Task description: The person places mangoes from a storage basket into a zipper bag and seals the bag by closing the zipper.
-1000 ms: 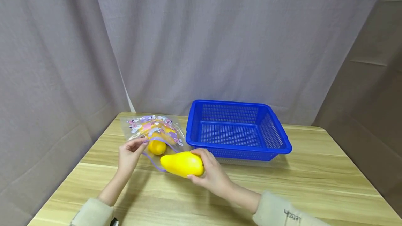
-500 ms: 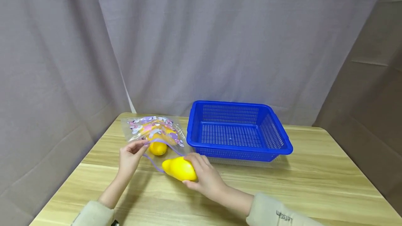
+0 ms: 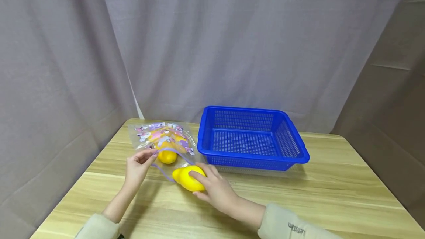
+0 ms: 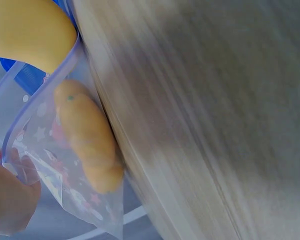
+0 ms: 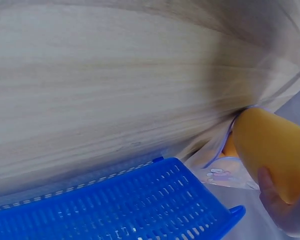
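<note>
My left hand (image 3: 137, 165) pinches the purple-edged mouth of a clear zip bag (image 3: 186, 144) printed with cartoon figures. Inside it lie yellow fruits (image 3: 167, 156), partly hidden by the print; one of these fruits (image 4: 87, 135) looks long and lumpy in the left wrist view. With fingers over the top and the thumb at the near side, my right hand (image 3: 219, 191) holds a big yellow papaya (image 3: 187, 179). The papaya's narrow end points left, at the bag's open mouth. In the right wrist view the papaya (image 5: 272, 145) covers part of the purple edge.
A blue perforated plastic basket (image 3: 252, 156) stands just right of the bag, at the back of the wooden table (image 3: 315, 202). Grey curtains (image 3: 232, 47) hang behind and at the sides.
My right hand has brought the papaya slightly left and down to the bag's mouth, and its fingers have shifted over the fruit. The left hand has hardly moved.
</note>
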{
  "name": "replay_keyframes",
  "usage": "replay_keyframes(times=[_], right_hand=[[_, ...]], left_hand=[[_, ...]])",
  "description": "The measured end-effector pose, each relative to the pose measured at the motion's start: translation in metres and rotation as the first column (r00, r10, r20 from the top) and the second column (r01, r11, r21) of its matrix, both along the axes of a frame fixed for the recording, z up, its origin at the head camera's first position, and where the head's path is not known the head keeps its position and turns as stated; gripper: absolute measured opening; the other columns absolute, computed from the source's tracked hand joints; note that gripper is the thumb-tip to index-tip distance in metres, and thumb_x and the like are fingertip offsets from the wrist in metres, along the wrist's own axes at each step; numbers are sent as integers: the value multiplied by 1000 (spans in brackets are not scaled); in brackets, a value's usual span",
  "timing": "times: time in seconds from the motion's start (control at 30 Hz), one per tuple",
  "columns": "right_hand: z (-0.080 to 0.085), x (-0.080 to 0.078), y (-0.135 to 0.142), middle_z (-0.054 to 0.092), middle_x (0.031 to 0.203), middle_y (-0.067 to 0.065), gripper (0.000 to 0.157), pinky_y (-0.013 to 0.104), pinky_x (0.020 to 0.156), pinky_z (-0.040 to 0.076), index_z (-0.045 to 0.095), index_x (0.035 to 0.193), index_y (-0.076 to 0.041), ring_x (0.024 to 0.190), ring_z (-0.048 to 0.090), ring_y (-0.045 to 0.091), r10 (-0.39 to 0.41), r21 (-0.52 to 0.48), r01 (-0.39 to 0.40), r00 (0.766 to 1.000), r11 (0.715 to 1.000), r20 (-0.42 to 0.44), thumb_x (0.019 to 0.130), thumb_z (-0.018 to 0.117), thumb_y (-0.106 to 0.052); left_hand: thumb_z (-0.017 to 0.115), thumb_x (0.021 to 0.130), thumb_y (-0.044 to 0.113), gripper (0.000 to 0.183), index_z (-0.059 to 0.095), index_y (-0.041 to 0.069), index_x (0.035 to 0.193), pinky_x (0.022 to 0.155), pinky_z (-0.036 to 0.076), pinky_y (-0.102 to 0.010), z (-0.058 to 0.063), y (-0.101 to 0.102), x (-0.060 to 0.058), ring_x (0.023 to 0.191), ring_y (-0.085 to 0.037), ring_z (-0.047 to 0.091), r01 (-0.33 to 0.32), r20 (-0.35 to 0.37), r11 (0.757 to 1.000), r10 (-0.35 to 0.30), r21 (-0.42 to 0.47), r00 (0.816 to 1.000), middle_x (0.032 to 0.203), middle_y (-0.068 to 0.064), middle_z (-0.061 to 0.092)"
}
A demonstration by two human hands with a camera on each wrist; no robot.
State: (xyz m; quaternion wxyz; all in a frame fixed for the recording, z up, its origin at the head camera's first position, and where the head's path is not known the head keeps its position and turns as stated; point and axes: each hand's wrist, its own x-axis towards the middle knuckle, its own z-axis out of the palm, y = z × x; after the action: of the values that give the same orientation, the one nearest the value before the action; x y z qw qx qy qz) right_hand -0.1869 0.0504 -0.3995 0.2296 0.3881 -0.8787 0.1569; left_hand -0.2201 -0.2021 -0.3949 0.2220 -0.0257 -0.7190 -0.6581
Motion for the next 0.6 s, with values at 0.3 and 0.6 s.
replay_keyframes(times=[0.3,0.6], right_hand=[[-2,-2,-6,53,134,12,53,43,82,58,59,123,-21,114,57,33,40,83,-36,998,996,-40,75,77,-29],[3,-3,-13,51,137,15,55,37,80,59,58,127,-22,116,57,35,81,185,-62,992,981,-99,76,76,-23]], left_hand=[[64,82,-9,22,61,-21,99,64,53,-9,-7,-2,3,70,6,64,11,18,1000,-11,-12,1000,76,26,66],[64,81,-10,21,62,-19,100,65,53,-9,-4,-2,5,70,7,63,-1,34,1000,2,-19,999,75,26,66]])
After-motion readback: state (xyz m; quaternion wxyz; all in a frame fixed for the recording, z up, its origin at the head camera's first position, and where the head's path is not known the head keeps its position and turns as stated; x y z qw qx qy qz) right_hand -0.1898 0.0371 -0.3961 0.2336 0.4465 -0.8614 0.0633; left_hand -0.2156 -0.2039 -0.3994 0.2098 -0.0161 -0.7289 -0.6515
